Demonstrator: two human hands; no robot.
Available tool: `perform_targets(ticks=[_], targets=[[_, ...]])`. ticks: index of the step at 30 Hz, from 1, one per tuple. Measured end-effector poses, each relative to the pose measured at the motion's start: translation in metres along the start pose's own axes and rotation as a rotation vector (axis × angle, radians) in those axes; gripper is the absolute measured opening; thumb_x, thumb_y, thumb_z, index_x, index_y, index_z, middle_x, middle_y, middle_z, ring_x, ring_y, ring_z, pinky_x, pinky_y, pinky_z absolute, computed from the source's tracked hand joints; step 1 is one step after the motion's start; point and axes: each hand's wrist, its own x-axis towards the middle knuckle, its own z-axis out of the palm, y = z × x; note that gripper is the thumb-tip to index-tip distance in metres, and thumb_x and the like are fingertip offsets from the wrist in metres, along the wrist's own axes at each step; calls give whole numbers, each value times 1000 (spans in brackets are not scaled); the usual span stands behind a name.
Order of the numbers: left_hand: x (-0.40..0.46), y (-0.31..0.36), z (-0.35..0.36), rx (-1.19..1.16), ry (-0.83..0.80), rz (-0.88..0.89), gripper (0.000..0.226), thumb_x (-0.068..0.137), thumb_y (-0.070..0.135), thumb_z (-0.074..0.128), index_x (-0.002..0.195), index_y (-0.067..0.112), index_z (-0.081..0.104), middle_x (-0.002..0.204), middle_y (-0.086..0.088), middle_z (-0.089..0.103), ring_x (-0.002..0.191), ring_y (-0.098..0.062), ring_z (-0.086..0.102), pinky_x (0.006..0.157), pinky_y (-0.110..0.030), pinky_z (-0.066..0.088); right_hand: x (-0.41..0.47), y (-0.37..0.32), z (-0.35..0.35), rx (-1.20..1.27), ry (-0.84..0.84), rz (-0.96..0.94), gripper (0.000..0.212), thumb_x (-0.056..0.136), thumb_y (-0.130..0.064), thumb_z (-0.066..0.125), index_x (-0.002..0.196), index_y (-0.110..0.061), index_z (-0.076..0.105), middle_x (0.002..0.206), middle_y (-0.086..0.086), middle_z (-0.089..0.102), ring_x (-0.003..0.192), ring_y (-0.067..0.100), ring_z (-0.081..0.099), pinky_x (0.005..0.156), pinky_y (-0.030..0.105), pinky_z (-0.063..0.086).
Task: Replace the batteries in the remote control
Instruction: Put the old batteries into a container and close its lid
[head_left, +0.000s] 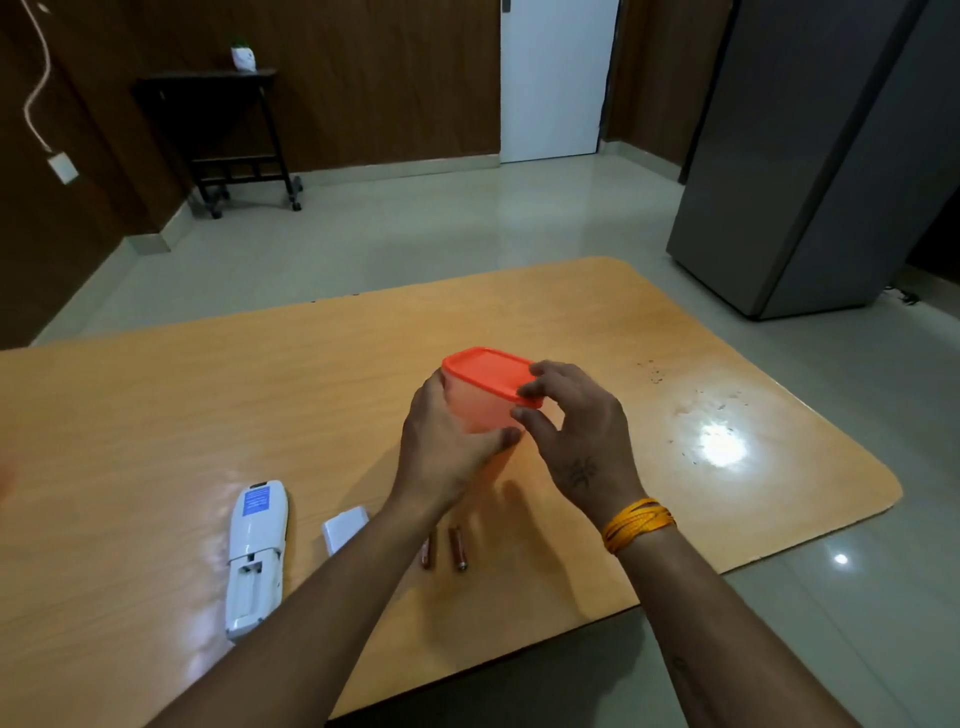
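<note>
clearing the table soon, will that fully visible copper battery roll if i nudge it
Probably: the small copper-coloured cylindrical battery lies on its side on the glossy wooden table, so a sideways nudge would likely roll it. Pushed end-on, it should slide instead. It looks small and rigid, so likely easy to pinch.

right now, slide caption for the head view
Left hand grips the box, right hand pinches its lid; open remote and batteries lie nearby.

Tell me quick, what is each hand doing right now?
Left hand: closed, holding the plastic box by its side.
Right hand: closed, pinching the orange lid at its corner.
</note>
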Motion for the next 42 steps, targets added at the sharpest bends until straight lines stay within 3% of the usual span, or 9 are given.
perform_targets(ticks=[4, 8, 15, 19, 22, 28, 34, 38, 42], targets=[[-13, 0, -7, 46, 68, -2, 120, 67, 49, 91, 161, 18, 22, 157, -6, 42, 143, -27, 43, 114, -47, 44, -9, -27, 5, 65, -65, -78, 21, 88, -22, 80, 106, -14, 74, 104, 1, 78, 97, 21, 72, 81, 40, 59], [-23, -3, -11, 78, 134, 28, 115, 69, 47, 91, 159, 16, 27, 155, -7, 46, 141, -28, 47, 110, -42, 46, -13, -29, 1, 77, -67, -145, 30, 90, -28, 77, 115, -13, 76, 110, 3, 78, 99, 21, 73, 83, 38, 61], [-31, -15, -23, 66, 134, 118, 118, 58, 63, 90, 155, 23, 36, 148, 0, 54, 130, -18, 52, 101, -34, 53, 0, -31, -9, 91, 77, -157, 16, 96, -24, 72, 98, -10, 79, 91, 3, 79, 81, 20, 73, 67, 34, 56], [-29, -17, -27, 52, 112, 115, 118, 58, 62, 91, 155, 26, 35, 149, 3, 53, 132, -18, 52, 100, -34, 56, -4, -30, -7, 59, 29, -202, 23, 94, -24, 76, 110, -8, 78, 103, 6, 79, 91, 20, 73, 77, 31, 60], [-29, -20, -30, 49, 98, 121, 116, 59, 57, 94, 154, 26, 35, 149, 3, 53, 130, -16, 52, 94, -28, 53, -12, -20, -1, -3, -21, -188, 32, 88, -9, 77, 120, -8, 73, 116, 8, 76, 105, 25, 73, 88, 34, 60], [-26, -29, -40, 39, 40, 108, 119, 55, 65, 90, 154, 27, 36, 149, 1, 54, 132, -19, 54, 101, -38, 55, -12, -8, 10, -61, -19, -159, 21, 90, -7, 76, 111, -9, 76, 104, 7, 78, 91, 27, 75, 77, 38, 62], [-12, -37, -54, 115, -50, 77, 118, 60, 58, 93, 156, 21, 36, 156, 1, 49, 139, -20, 50, 103, -31, 47, -8, -7, 13, -76, 189, 2, 7, 99, -10, 66, 104, -6, 71, 90, 10, 74, 74, 31, 68, 59, 32, 51], [-3, -45, -56, 172, -42, 21, 112, 63, 55, 92, 155, 18, 39, 153, -3, 49, 143, -25, 44, 105, -33, 41, -9, 4, 6, -42, 337, 159, 16, 104, -12, 60, 113, -3, 68, 96, 15, 74, 77, 35, 69, 65, 30, 50], [5, -49, -51, 213, -14, -53, 107, 57, 71, 84, 146, 21, 52, 152, -7, 53, 152, -33, 33, 112, -48, 43, -10, 19, 0, 5, 421, 347, 30, 108, -22, 51, 130, -8, 65, 109, 16, 75, 89, 36, 71, 74, 46, 62]])
